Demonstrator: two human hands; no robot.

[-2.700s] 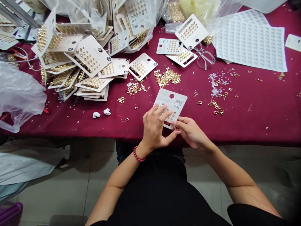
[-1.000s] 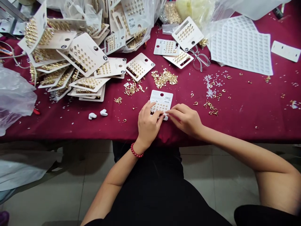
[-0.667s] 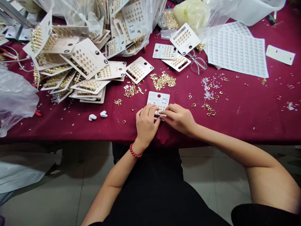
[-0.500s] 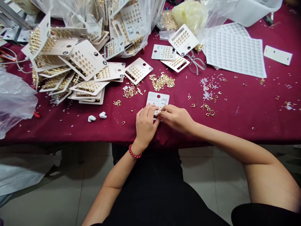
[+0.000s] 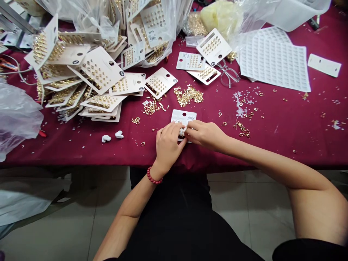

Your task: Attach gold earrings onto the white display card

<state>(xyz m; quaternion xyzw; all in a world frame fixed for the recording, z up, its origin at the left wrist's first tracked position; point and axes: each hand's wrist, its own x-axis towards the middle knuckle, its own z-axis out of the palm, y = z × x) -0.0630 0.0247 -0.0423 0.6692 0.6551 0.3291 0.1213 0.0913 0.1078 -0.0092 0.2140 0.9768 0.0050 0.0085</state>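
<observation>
A white earring card [image 5: 183, 115] with a round hole and a price label lies at the table's near edge. My left hand [image 5: 169, 143] covers its left side, fingers bent over the face and thumb at the lower edge, gripping it. From the right, my right hand [image 5: 206, 135] pinches with thumb and forefinger at the card's middle, near the small studs. Whatever sits between those fingertips is too small and hidden to name. Just beyond the card lies a pile of small gold earring pieces [image 5: 188, 95], with more gold hooks and bits [image 5: 151, 107] to its left.
Filled earring cards [image 5: 99, 70] are heaped at the left, partly in plastic bags. White earbuds [image 5: 106, 138], loose gold hooks [image 5: 241, 129] and tiny clear pieces [image 5: 239, 101] lie around. Eyeglasses [image 5: 230, 77], a sticker sheet [image 5: 274, 59] and a white bin [image 5: 296, 16] are farther back.
The card sits slightly lower and turned a little under my hands. My right fingers have shifted slightly over its face. The whole view has drifted a bit.
</observation>
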